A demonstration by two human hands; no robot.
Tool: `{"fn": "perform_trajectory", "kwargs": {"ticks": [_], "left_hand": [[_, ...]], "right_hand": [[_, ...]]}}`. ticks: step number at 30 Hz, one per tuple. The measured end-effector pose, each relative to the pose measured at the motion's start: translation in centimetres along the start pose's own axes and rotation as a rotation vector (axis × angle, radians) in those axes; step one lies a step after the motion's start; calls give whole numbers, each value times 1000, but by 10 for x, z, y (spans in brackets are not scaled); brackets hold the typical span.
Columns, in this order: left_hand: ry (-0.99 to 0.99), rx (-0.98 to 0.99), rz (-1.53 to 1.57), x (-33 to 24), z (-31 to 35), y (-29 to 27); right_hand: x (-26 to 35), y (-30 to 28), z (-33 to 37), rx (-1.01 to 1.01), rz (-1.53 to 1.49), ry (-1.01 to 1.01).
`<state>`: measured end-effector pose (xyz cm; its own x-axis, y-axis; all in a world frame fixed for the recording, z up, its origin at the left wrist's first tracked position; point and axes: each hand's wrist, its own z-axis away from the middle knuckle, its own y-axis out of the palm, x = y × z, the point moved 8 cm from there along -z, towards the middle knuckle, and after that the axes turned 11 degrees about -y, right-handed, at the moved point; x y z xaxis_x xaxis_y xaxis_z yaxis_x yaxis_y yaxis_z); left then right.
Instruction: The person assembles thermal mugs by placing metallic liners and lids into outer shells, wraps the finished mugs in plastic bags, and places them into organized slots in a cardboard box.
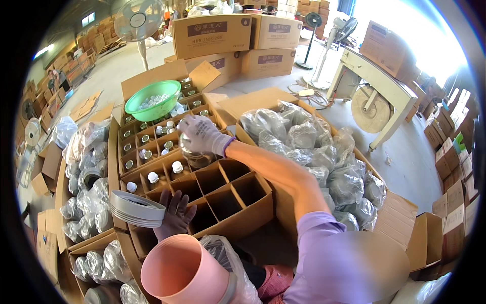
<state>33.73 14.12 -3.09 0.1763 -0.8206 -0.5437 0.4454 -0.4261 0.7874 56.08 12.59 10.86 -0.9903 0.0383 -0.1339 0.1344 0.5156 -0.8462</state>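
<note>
Nearest, a pink plastic tub (178, 273) with a clear bag beside it. Just beyond, left hand (175, 213), gloved purple, fingers spread flat on the front edge of the divided cardboard box (238, 205), gripping nothing. Beside it, a stack of grey lids (135, 209). Further in, right hand (201, 134), white-gloved, arm stretched forward, closed around a glass jar (195, 157) over an empty cell. Behind, capped jars, a green basin (153, 100). Right, bagged jars (314, 152) in an open carton. Far back, concrete warehouse floor, stacked cartons (230, 38), standing fans.
</note>
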Motion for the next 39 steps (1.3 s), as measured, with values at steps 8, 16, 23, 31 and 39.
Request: {"fn": "perform_trajectory", "kwargs": {"ticks": [8, 16, 23, 31, 39], "left_hand": [[-26, 418, -232, -23, -20, 37], [219, 304, -380, -65, 27, 81], [478, 217, -556, -76, 100, 81], [354, 219, -398, -11, 138, 7], [200, 304, -241, 4, 150, 22]], "right_hand": [[170, -140, 10, -265, 136, -735], [240, -141, 65, -266, -6, -1231], [147, -156, 34, -417, -564, -230], [181, -61, 102, -244, -1829, 384], [207, -53, 98, 317, -1902, 281]]}}
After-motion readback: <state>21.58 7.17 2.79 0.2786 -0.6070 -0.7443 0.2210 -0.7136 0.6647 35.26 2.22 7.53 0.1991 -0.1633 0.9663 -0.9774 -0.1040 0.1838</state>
